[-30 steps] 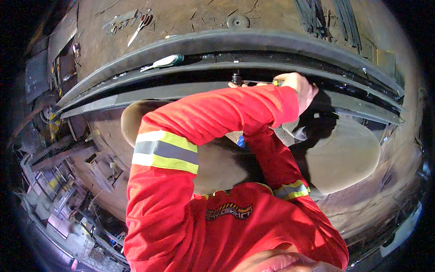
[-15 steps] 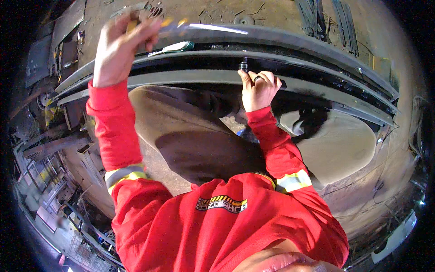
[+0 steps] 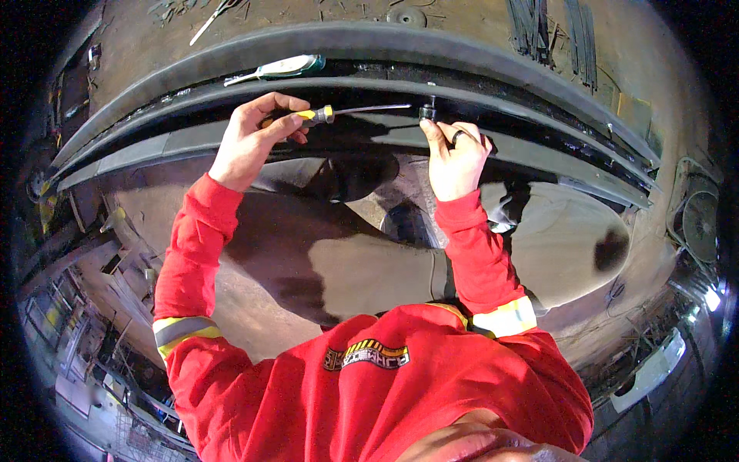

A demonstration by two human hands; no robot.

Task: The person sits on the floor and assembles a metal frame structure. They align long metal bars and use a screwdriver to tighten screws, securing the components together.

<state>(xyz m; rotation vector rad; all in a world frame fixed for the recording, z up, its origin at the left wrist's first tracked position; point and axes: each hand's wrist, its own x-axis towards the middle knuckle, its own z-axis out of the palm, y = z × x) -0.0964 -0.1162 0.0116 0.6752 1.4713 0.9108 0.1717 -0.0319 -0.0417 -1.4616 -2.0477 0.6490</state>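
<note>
Both arms reach forward, elbows bent, forearms apart. Left forearm [image 3: 204, 227] angles up and inward. Left hand [image 3: 254, 138] closed in a grip, thumb and index finger pointing toward the right hand [image 3: 456, 158]. Right forearm [image 3: 479, 254] tilts slightly left, wrist roughly straight. Right fingers [image 3: 469, 137] folded, thumb pointing away from body. Hands not touching.

A brown, grimy floor [image 3: 477, 23] spreads all around, with dark strips [image 3: 531, 38] in bundles and a round disc [image 3: 407, 16] lying on it at the top. Clutter [image 3: 73, 331] crowds the left (hard to make out, perhaps frames or shelving). A bright light [image 3: 713, 299] glares at the right, above a pale panel [image 3: 652, 373].
</note>
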